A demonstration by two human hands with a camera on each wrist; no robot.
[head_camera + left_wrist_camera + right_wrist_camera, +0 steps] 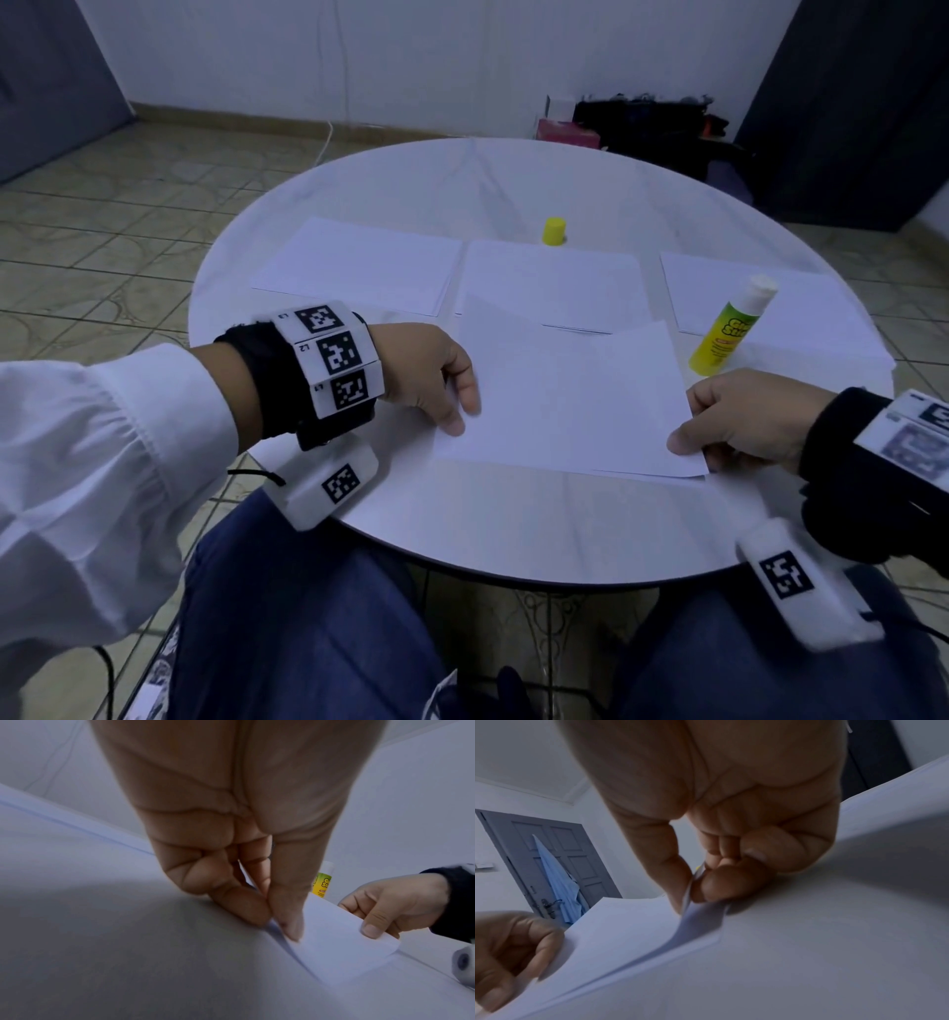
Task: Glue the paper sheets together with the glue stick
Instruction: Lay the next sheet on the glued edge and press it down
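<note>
**Lining up the top sheet before pressing**

Round white table (513, 524) carries it all. Your left hand (436, 375) and right hand (744, 416) each pinch an edge of the paper sheet (565, 401). Match its corners first, then press it flat. The uncapped glue stick (729, 326) stands just beyond your right hand, its yellow cap (554, 231) farther back.

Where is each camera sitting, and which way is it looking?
Head view: sits on the person's head, looks forward and down at the round white table; both hands, a white sleeve and blue-trousered knees show.
Left wrist view: sits on the left wrist, looks along the left hand, whose fingers pinch the white paper sheet.
Right wrist view: sits on the right wrist, looks along the right hand pinching the sheet's opposite edge; a grey door behind.
Shared: both wrist views show the sheet and the opposite hand.
</note>
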